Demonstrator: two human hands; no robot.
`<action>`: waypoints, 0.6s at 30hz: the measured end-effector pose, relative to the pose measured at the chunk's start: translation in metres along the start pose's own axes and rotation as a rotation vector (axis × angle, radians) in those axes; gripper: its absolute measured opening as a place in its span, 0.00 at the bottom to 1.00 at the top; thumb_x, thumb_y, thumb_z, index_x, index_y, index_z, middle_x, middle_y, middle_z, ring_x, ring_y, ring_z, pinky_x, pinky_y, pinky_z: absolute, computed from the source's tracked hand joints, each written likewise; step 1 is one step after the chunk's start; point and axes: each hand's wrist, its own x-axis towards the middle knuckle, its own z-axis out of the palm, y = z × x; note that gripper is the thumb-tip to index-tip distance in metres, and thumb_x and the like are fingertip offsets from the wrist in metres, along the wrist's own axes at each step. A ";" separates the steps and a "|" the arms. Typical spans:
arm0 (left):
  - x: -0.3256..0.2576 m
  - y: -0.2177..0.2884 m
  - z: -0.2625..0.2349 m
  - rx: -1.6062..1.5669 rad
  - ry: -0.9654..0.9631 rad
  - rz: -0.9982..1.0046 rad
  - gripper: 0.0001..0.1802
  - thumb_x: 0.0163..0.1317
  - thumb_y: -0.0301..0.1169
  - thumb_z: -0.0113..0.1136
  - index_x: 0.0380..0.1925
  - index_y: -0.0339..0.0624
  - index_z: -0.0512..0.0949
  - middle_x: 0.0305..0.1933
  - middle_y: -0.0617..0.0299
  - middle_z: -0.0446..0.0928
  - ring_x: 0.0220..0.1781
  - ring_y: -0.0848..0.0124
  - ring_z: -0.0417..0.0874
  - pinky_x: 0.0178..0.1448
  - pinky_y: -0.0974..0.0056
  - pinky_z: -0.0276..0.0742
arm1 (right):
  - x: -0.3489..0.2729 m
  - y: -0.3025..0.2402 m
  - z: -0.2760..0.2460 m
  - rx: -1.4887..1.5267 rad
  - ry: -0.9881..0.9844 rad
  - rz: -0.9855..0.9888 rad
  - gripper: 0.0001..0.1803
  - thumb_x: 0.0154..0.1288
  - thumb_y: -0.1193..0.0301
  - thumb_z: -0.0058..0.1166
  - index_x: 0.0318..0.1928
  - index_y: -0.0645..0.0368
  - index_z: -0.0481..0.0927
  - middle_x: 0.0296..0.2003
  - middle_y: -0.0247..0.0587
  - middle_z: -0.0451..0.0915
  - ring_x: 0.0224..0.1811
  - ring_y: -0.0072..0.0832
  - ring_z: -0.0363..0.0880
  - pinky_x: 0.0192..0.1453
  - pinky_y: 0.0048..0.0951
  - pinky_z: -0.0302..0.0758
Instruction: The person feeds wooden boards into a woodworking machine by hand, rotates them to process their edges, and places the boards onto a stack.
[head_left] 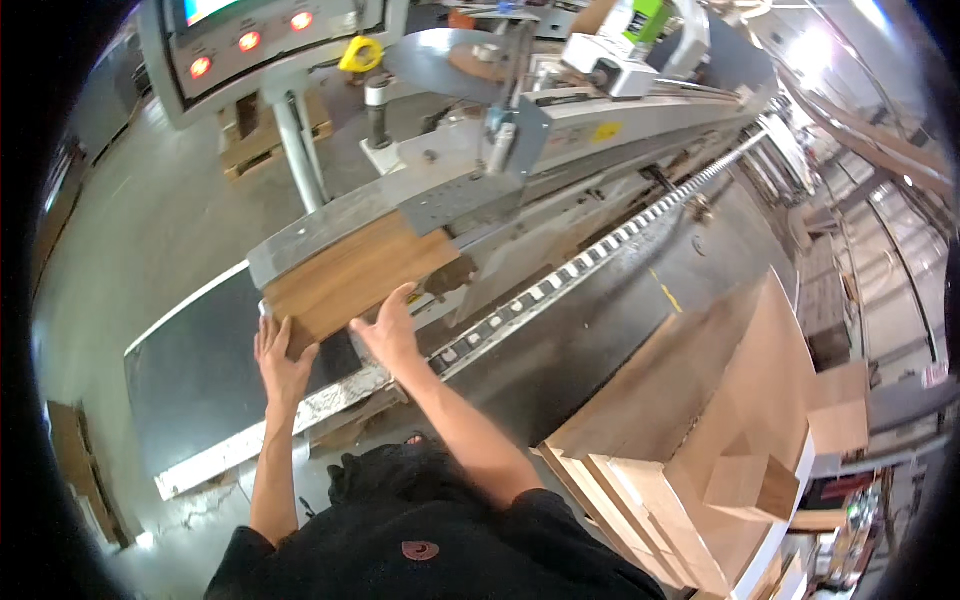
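A flat brown wood-grain board [360,275] lies on the near end of a long machine, its far edge against a grey metal guide [325,238]. At the board's left end is my left hand [283,362], fingers stretched along that end and thumb spread toward the near edge. My right hand [390,332] rests at the near edge, index finger extended and thumb apart; some of its other fingers are hidden. Neither hand wraps round the board. Part of the board's right end reaches under a grey metal plate [462,203].
A toothed conveyor track [560,280] runs from beside my right forearm to the far right. A control panel [250,60] with red lit buttons stands at upper left, near a yellow tape measure [361,54]. Wooden panels [690,390] and a cardboard box [752,487] are at right.
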 end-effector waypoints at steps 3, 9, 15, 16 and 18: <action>0.006 0.009 0.010 0.004 -0.001 -0.015 0.37 0.49 0.36 0.72 0.61 0.34 0.74 0.71 0.40 0.65 0.78 0.48 0.56 0.79 0.46 0.46 | 0.011 0.001 -0.015 0.027 -0.062 0.052 0.67 0.52 0.62 0.72 0.67 0.89 0.30 0.56 0.82 0.68 0.60 0.63 0.71 0.66 0.42 0.70; 0.021 0.046 0.037 0.000 0.008 0.012 0.37 0.49 0.36 0.72 0.60 0.31 0.74 0.71 0.38 0.64 0.78 0.48 0.55 0.79 0.46 0.45 | 0.039 0.043 -0.036 -0.146 0.053 -0.054 0.67 0.51 0.61 0.73 0.66 0.90 0.33 0.52 0.79 0.73 0.56 0.60 0.76 0.62 0.41 0.74; 0.041 0.090 0.075 -0.017 -0.019 0.027 0.37 0.49 0.36 0.73 0.60 0.31 0.74 0.72 0.32 0.59 0.79 0.46 0.53 0.79 0.46 0.45 | 0.073 0.066 -0.086 -0.188 0.059 -0.029 0.65 0.48 0.61 0.75 0.65 0.93 0.39 0.50 0.72 0.77 0.55 0.54 0.78 0.60 0.38 0.74; 0.045 0.096 0.080 -0.014 -0.021 0.023 0.37 0.49 0.36 0.73 0.60 0.31 0.74 0.72 0.32 0.59 0.79 0.46 0.53 0.79 0.46 0.45 | 0.077 0.070 -0.093 -0.187 0.054 -0.028 0.65 0.48 0.61 0.75 0.65 0.93 0.39 0.50 0.72 0.77 0.55 0.54 0.78 0.60 0.38 0.74; 0.051 0.107 0.092 -0.032 0.010 0.059 0.37 0.49 0.36 0.73 0.60 0.31 0.74 0.71 0.30 0.60 0.79 0.45 0.52 0.79 0.46 0.45 | 0.087 0.077 -0.110 -0.068 -0.043 0.026 0.67 0.53 0.62 0.73 0.67 0.89 0.30 0.57 0.82 0.68 0.63 0.59 0.71 0.67 0.41 0.70</action>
